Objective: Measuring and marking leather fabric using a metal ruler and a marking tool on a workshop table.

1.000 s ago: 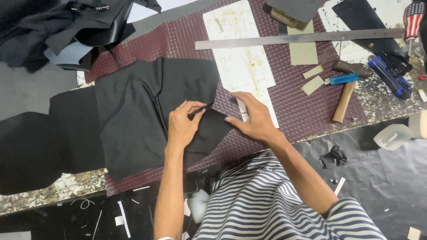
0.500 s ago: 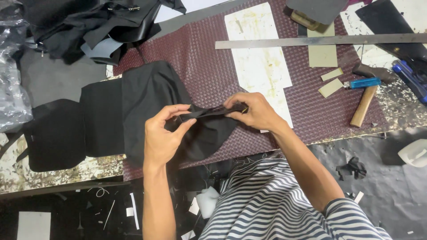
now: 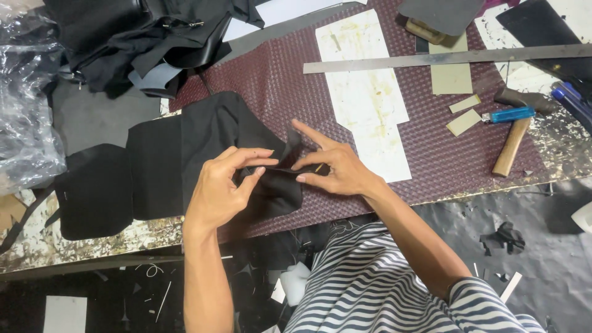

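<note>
head cam | looks steeply down | close over workbench (image 3: 92, 246) edge | single view

On the counter (image 3: 37, 246), the fabric piece (image 3: 203, 148) lies on the mat's (image 3: 277, 80) left end. The ruler (image 3: 444, 58) lies behind; the hammer (image 3: 510, 145) lies right, beside the card (image 3: 367, 98).

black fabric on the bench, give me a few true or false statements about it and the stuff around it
1. Both hands pinch the black fabric. True: left hand and right hand grip a fold.
2. The hammer lies in the right hand. False: it lies on the bench, apart from it.
3. A metal ruler lies across the maroon mat. True.
4. The fabric is white. False: black.
</note>
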